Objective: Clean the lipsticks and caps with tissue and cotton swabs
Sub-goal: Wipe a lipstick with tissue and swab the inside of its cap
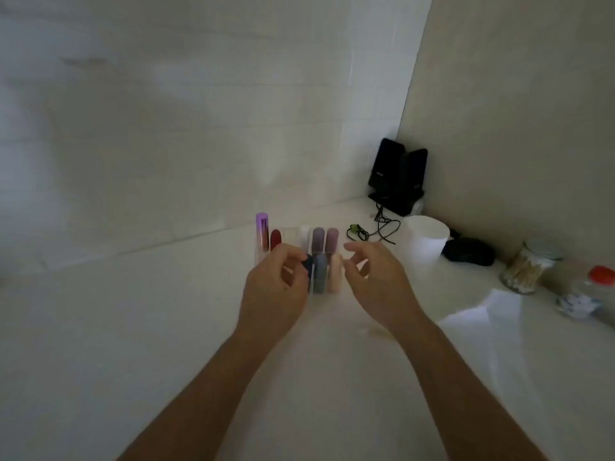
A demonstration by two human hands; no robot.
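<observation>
White table (pixel 133 327): a clear plastic organiser (pixel 289 235) holds upright lipsticks. Left grip (pixel 276 287) is curled, its fingers closed on the dark blue rounded lipstick (pixel 308 263) in the front row. Right grip (pixel 372 277) is just beside the organiser, loosely spread, holding nothing. Glass jar of cotton swabs (pixel 525 271) stands far right.

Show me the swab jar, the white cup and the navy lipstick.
swab jar (pixel 524 267), head view, on its glass wall.
white cup (pixel 424 242), head view, on its side.
navy lipstick (pixel 309 263), head view, on its rounded top.
</observation>
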